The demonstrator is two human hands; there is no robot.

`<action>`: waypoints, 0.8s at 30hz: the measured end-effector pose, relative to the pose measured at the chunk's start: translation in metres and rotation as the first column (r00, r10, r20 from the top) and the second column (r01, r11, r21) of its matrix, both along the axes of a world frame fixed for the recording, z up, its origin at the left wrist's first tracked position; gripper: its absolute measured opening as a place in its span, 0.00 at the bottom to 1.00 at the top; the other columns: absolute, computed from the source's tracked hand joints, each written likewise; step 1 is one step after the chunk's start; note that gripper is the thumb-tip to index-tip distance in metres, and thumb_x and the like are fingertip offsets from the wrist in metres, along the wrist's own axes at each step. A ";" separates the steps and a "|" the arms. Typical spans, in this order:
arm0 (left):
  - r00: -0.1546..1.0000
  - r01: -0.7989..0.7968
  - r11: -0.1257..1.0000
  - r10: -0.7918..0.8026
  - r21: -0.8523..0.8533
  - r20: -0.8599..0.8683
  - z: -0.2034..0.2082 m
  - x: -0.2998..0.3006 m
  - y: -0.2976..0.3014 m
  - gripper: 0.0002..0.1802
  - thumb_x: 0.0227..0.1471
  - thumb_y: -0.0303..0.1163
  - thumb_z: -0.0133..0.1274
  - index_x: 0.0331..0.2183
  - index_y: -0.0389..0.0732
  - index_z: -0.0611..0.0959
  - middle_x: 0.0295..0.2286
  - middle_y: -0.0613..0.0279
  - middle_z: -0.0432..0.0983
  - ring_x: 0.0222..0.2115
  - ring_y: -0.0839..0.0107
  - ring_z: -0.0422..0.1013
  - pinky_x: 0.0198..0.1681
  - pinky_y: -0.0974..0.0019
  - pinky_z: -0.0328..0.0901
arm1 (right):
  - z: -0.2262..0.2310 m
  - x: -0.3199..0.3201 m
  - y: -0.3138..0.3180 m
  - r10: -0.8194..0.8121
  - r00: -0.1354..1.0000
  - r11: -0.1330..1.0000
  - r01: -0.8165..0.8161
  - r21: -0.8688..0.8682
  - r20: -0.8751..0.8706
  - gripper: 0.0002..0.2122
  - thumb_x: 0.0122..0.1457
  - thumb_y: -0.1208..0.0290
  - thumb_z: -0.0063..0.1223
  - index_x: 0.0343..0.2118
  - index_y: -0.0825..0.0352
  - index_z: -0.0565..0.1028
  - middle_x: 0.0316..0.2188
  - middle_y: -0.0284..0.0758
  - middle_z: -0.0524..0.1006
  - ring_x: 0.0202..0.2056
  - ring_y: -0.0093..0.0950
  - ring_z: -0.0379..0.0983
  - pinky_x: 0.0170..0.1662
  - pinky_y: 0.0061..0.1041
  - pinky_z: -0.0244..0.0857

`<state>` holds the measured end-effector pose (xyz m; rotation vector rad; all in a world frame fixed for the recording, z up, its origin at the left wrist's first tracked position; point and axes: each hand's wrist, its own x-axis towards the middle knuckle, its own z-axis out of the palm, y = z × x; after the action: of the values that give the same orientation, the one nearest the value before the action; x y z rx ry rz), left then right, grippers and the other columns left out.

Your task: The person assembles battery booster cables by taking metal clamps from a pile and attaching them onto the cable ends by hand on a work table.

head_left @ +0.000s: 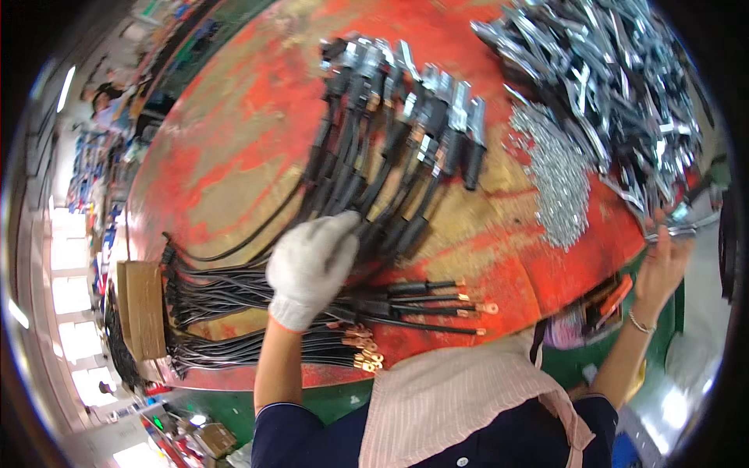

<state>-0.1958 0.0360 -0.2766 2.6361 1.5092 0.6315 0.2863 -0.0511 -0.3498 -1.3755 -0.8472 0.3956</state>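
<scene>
My left hand (312,261), in a white glove, is closed over black cables (343,187) in the middle of the table. Its curled fingers seem to grip a cable, though blur hides exactly which. Silver metal clamps (433,97) with black sleeves and copper ends fan out beyond that hand. At the far right, my bare right hand (662,265) reaches to the edge of a large heap of silver clamp parts (608,78). Its fingers close on a shiny clamp part (680,232) there.
A mound of small silver hardware (558,179) lies beside the heap. Bundled black cables with copper lugs (367,359) run along the near edge, by a cardboard box (140,312). The round red table (226,140) is worn. Another person (105,105) appears far left.
</scene>
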 end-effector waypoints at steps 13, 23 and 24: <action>0.769 0.388 0.850 -0.512 -0.356 -0.383 -0.053 0.095 -0.037 0.09 0.48 0.40 0.54 0.29 0.46 0.78 0.25 0.64 0.76 0.27 0.67 0.74 0.27 0.64 0.67 | -0.012 -0.117 -0.036 0.415 0.592 0.899 -0.384 0.211 -0.691 0.27 0.57 0.70 0.57 0.56 0.68 0.58 0.30 0.35 0.71 0.16 0.15 0.60 0.18 0.13 0.54; 0.990 0.135 0.675 -0.123 -0.725 0.070 -0.014 0.075 -0.002 0.10 0.47 0.35 0.57 0.34 0.43 0.79 0.30 0.58 0.77 0.31 0.59 0.75 0.31 0.60 0.69 | -0.012 -0.117 -0.028 0.335 0.650 0.927 -0.355 0.118 -0.682 0.29 0.65 0.53 0.33 0.62 0.70 0.52 0.42 0.46 0.75 0.21 0.19 0.63 0.21 0.14 0.55; 0.953 0.212 0.614 -0.302 -0.760 0.021 -0.022 0.069 0.004 0.14 0.48 0.38 0.57 0.36 0.42 0.79 0.31 0.56 0.77 0.32 0.58 0.75 0.34 0.60 0.69 | -0.015 -0.118 -0.026 0.318 0.684 0.935 -0.341 0.098 -0.656 0.30 0.65 0.52 0.35 0.62 0.70 0.51 0.43 0.48 0.74 0.22 0.19 0.63 0.22 0.13 0.56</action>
<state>-0.1269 0.0395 -0.2988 2.1379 1.0248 -0.1759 0.1685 -0.0767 -0.3644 -0.9799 -0.4741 1.1201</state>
